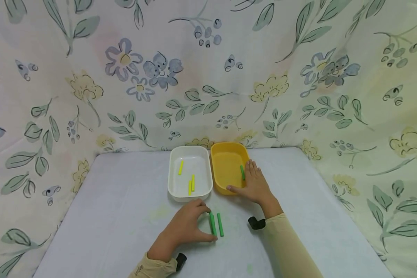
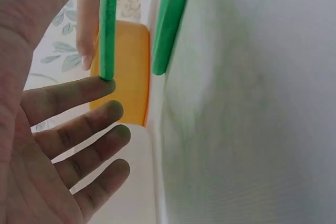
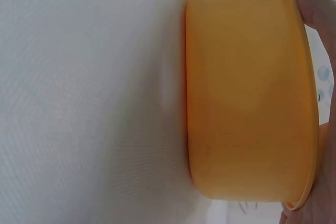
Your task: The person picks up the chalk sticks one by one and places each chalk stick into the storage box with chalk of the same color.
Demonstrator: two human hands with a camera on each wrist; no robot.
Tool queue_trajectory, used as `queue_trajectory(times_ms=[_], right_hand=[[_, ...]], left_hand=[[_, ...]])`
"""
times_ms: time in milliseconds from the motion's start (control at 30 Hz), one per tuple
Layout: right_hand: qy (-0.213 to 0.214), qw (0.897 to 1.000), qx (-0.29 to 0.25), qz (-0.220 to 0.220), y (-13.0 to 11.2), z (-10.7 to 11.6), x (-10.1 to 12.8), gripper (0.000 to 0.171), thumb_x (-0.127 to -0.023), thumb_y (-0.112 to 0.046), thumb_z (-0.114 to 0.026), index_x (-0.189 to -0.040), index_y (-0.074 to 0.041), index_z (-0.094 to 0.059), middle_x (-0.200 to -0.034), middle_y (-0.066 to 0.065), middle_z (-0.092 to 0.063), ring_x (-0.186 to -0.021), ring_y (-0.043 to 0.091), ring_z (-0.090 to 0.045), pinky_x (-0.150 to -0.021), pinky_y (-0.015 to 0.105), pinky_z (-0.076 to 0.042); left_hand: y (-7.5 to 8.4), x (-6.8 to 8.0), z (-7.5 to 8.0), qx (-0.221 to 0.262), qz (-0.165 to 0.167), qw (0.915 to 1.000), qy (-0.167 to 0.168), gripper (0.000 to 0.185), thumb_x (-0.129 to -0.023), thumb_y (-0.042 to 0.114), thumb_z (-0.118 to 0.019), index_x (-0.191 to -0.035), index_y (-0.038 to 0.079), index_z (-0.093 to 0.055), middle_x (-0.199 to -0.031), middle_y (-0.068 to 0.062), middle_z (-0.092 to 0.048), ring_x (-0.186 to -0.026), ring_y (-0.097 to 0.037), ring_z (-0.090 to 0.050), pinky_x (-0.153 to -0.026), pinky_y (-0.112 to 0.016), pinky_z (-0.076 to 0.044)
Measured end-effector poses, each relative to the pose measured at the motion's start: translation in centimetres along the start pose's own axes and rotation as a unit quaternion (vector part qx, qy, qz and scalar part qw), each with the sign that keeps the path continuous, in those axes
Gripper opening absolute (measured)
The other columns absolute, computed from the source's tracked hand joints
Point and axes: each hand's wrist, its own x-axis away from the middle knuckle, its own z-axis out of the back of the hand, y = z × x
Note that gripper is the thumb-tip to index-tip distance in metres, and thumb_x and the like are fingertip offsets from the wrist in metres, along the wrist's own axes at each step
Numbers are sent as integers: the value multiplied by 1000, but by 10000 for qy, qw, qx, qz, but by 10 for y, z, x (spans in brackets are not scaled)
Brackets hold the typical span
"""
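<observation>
My left hand [image 1: 185,222] pinches a green stick [image 2: 107,30] end to end between thumb and index finger, over the white table. Its other fingers are spread out straight. Beside it on the cloth lies another green stick [image 1: 220,224]. My right hand [image 1: 255,185] rests on the near right corner of the orange tub [image 1: 227,166], fingers straight along the right rim and thumb at the front rim. Inside that tub, near those fingers, a green stick leans against the right wall. Up close, the right wrist view shows the tub's outer wall and the hand along its rim.
A white tub [image 1: 173,189] stands directly left of the orange one, with three yellow sticks [image 1: 181,167] in it. The white cloth [image 1: 125,200] has faint green and yellow smears. A floral curtain [image 1: 201,77] hangs behind and beside the table.
</observation>
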Motion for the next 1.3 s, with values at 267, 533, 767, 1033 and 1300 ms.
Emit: queue_trajectory(times_ms=[267,533,767,1033,1300], right_hand=[[-45,9999,100,-10,-1,1,1,142,-81,-94,-55,-168,5,-1,-178,23,1,-167,39,-2,-135,56,-7],[-111,9998,135,-84,-3,3,2,143,-80,-95,-54,-168,5,-1,-178,23,1,-167,40,-2,-135,56,-6],[-110,9998,148,-85,-4,4,3,143,-80,-95,-54,-168,5,-1,-178,22,1,-167,39,-1,-135,56,-6],[-87,9997,232,-6,-2,2,2,142,-81,-95,-53,-167,6,-2,-177,24,0,-166,41,-4,-134,57,-7],[-40,9998,220,-1,-2,1,2,142,-81,-94,-54,-167,6,-3,-177,24,-1,-166,41,-4,-134,57,-8]], left_hand=[[1,-2,4,-13,-96,9997,221,77,-71,70,-89,-126,18,-75,-122,8,-65,-112,-10,-60,-100,-37,-55],[5,-8,12,29,-221,9995,218,79,-75,66,-88,-133,16,-72,-126,3,-67,-111,-9,-59,-98,-36,-56],[6,-14,17,118,-453,9983,357,79,-78,62,-89,-135,11,-71,-125,1,-67,-111,-11,-61,-97,-35,-57],[5,-24,17,436,-353,9981,243,81,-81,66,-84,-139,10,-69,-124,2,-67,-114,-21,-65,-98,-35,-57],[8,-32,21,647,-37,9978,141,81,-84,62,-84,-144,12,-65,-126,-1,-68,-111,-21,-67,-95,-34,-58]])
